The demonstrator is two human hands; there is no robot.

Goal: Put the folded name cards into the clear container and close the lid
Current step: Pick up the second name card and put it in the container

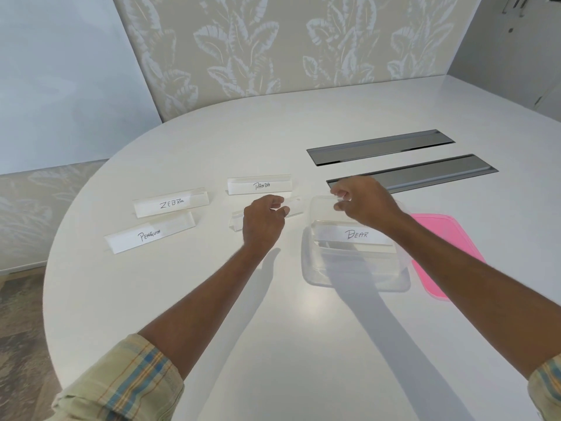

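Here, white oval table (188, 299), leaf-patterned wall (273, 47) behind (left hand (263, 221) grasping a name card (296, 208), right hand (362, 202) loose)

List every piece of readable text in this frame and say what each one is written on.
"ZEBRA" on a folded name card standing on the table.
"PENGUIN" on the card in front of it.
"PANDA" on the card farther back.
"BEAR" on the card inside the clear container.
The card under the left hand shows no readable text.
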